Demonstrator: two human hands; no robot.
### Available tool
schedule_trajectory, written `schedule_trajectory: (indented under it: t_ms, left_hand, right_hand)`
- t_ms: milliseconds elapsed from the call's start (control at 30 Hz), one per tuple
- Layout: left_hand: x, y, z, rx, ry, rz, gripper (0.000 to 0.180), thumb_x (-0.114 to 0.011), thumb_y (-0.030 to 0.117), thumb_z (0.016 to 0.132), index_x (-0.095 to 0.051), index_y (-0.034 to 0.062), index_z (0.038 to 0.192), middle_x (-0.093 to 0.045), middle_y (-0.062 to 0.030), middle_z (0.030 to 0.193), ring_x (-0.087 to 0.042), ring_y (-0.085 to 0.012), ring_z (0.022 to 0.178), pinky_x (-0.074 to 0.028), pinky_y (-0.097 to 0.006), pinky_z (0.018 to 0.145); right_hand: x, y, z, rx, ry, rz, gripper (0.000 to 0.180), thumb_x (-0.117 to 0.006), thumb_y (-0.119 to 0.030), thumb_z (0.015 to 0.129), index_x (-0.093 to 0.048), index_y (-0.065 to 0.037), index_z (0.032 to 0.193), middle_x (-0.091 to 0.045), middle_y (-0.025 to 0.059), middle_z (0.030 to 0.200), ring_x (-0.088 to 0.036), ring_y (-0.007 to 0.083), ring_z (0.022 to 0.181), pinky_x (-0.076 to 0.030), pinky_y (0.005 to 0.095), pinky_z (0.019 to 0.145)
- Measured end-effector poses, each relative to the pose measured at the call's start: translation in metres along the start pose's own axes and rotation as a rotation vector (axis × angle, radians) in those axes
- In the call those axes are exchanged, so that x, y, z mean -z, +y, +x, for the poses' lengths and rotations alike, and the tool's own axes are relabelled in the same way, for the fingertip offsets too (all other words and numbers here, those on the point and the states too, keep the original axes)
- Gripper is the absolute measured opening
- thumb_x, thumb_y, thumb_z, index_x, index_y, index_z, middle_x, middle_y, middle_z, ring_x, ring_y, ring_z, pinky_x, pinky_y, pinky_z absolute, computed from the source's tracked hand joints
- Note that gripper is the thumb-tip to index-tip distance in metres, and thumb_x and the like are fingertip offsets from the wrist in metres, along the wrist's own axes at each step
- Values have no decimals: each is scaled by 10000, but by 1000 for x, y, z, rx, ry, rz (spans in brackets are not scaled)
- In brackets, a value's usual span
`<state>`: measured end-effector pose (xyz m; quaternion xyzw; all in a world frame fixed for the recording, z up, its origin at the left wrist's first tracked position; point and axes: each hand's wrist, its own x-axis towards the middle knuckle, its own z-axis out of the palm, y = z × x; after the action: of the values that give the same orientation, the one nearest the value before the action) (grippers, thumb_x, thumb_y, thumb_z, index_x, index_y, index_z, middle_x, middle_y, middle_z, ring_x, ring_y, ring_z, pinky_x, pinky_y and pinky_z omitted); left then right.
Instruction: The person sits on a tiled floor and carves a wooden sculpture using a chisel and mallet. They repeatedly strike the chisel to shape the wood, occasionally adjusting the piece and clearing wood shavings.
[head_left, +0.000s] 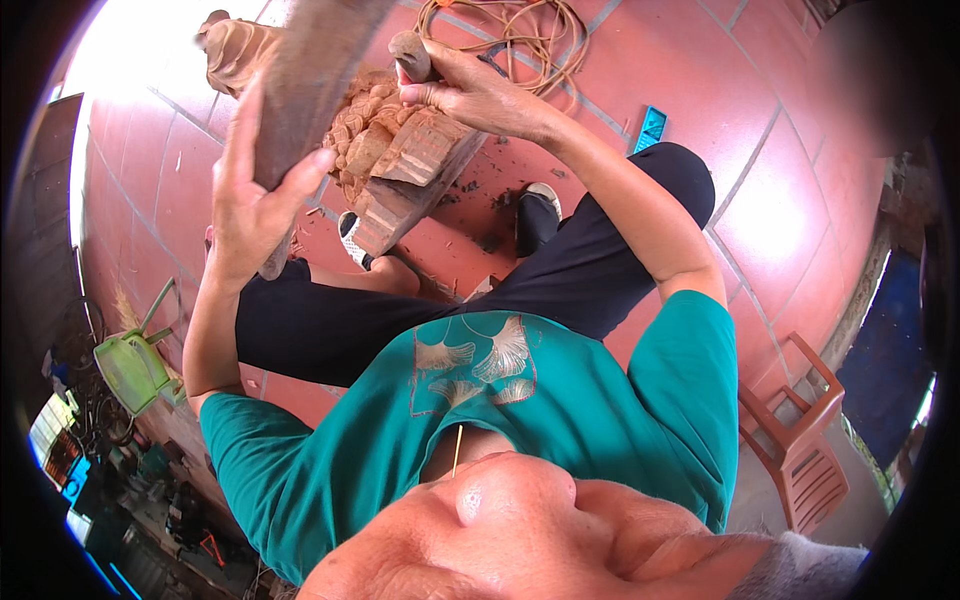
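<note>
My left hand (250, 205) is wrapped round a long, flat-sided wooden mallet (315, 75), raised and blurred by motion at the upper left. Its lower end (276, 262) sticks out below my palm. My right hand (465, 95) grips the round wooden handle of a chisel (410, 55); the blade is hidden. Right by that hand is a carved wood block (375, 140), with rounded bumps on its far left part and flat, rough-cut faces toward me. It rests on a thicker wooden beam (395, 215) between my feet.
Another carved wood piece (240, 50) stands at the far left. A coiled orange cord (520, 40) and a blue plastic tray (651, 128) lie on the red tiles. Wood chips are scattered around my shoes. A green plastic chair (135, 370) and a brown chair (812, 470) stand at the sides.
</note>
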<state>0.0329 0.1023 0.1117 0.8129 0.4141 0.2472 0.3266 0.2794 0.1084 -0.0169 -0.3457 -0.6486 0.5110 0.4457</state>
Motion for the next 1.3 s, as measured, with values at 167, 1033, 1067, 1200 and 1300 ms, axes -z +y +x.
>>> schedule_trajectory:
  t_ms: [167, 1033, 1067, 1200, 1300]
  left_hand:
    - [0, -3, -1, 116, -141, 4, 769, -723, 86, 859, -369, 48, 1540, -581, -168, 1398, -542, -249, 1316, -437, -395, 1089]
    - [-2, 5, -13, 118, -159, 76, 753, -759, 189, 879, -378, -9, 1498, -608, -232, 1336, -619, -294, 1235, -487, -385, 1029]
    - [-1, 4, -14, 100, -147, 60, 755, -756, 190, 882, -371, -9, 1500, -612, -226, 1331, -621, -285, 1229, -487, -384, 1028]
    - [5, 5, -20, 101, 38, -90, 720, -758, 182, 877, -401, -18, 1470, -627, -199, 1306, -628, -245, 1186, -496, -379, 1011]
    - [4, 3, -19, 147, -1, -56, 688, -760, 189, 874, -430, -17, 1442, -646, -188, 1269, -645, -229, 1139, -509, -373, 983]
  right_hand:
    - [-2, -6, -1, -64, -1, -4, 192, -638, -194, 1014, -524, -50, 1072, -507, -1, 963, -511, 108, 963, -440, 293, 912]
    - [-12, 1, 0, 137, -56, -209, 202, -665, -110, 961, -524, -20, 1074, -645, 175, 844, -651, 302, 806, -485, 418, 733]
    - [-11, -2, 1, 108, -66, -220, 221, -668, -142, 966, -533, -15, 1086, -647, 160, 859, -650, 278, 824, -485, 410, 744]
    - [-8, -10, -1, 58, -66, -196, 260, -673, -199, 976, -551, -7, 1103, -648, 124, 888, -640, 230, 864, -486, 392, 775]
    - [-6, -8, 0, 63, -62, -230, 242, -674, -181, 974, -550, -9, 1091, -640, 114, 891, -625, 224, 852, -488, 379, 781]
